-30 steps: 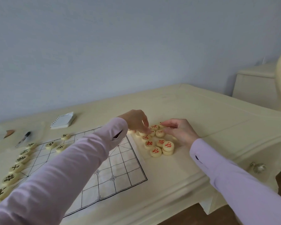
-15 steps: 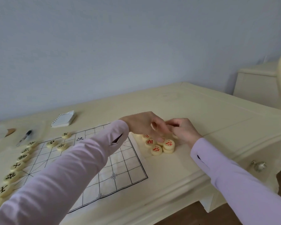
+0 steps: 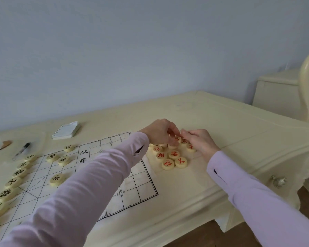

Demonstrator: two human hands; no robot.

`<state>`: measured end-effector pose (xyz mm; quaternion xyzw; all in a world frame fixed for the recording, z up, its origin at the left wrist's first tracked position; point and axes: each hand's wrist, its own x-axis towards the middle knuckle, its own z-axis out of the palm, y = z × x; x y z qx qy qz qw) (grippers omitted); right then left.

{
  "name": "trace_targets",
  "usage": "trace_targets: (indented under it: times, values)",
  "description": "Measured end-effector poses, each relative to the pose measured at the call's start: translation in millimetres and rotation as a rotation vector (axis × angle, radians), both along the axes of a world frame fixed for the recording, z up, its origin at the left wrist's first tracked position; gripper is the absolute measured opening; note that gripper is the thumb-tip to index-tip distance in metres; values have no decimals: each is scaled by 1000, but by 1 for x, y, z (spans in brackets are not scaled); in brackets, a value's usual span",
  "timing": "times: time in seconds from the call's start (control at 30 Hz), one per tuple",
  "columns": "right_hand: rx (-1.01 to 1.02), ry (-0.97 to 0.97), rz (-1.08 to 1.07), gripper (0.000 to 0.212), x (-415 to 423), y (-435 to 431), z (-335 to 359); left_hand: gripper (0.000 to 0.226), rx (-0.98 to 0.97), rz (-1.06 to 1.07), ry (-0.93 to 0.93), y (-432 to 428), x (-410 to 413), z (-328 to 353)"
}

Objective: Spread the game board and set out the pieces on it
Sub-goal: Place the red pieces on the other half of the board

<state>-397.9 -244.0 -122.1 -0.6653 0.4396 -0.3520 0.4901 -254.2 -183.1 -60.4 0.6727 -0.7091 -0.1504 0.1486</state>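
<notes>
Left hand (image 3: 161,133) drawn back since earlier, nine red-lettered cream wooden discs (image 3: 173,154) uncovered; eleven black-lettered discs (image 3: 56,179) counted on white cloth board (image 3: 141,184); it and right hand (image 3: 199,142) curled, pinch not discernible

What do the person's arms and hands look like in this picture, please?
The long, pale lilac fabric left sleeve and matching right sleeve each have a small slit at the cuff. The left hand and right hand are bare, without gloves.

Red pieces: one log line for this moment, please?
red pieces: piled beside board | left hand: on pile | right hand: on pile | black pieces: on board
</notes>
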Motion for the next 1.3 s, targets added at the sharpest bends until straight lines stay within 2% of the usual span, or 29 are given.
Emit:
trace_targets:
  times: [0.07, 0.17, 0.23, 0.3, 0.37, 0.47, 0.57, 0.77, 0.93, 1.03, 1.17, 1.3]
  values:
    - [-21, 1, 35, 31, 0, 2, 1, 33, -20, -6, 25, -2, -2, -3]
    - [-48, -21, 74, 16, 0, 3, 0, 35, -78, 14, 64, 0, 3, 1]
    - [-64, -11, 76, 14, 0, 1, -2, 30, -88, 41, 24, 4, 13, 7]
    - [-73, 0, 81, 14, -1, -1, -3, 23, -46, 39, -50, 10, 22, 12]
    - [-69, -5, 84, 14, -1, -2, -4, 20, 36, 13, -46, 17, 25, 13]
    - [-73, 2, 82, 14, 0, -3, -5, 21, 105, -54, -14, 21, 15, 10]
    - [-75, 18, 64, 14, 0, -3, -4, 27, 148, -109, -63, 19, 3, 4]
    - [-71, 53, 33, 9, 3, -2, -2, 36, 161, -119, -166, 15, -8, 3]
    - [-64, 70, 25, 11, 3, -1, 0, 40, 164, -111, -133, 16, -8, -2]
    - [-76, 92, 2, 13, 3, -1, 0, 41, 128, -55, -68, 21, 1, 7]
    - [-67, 82, -5, 16, 4, -1, 1, 28, -21, 125, -86, 31, 37, 27]
    - [32, 14, -73, 14, 11, -1, 12, 27, 30, 250, -143, 50, 73, 27]
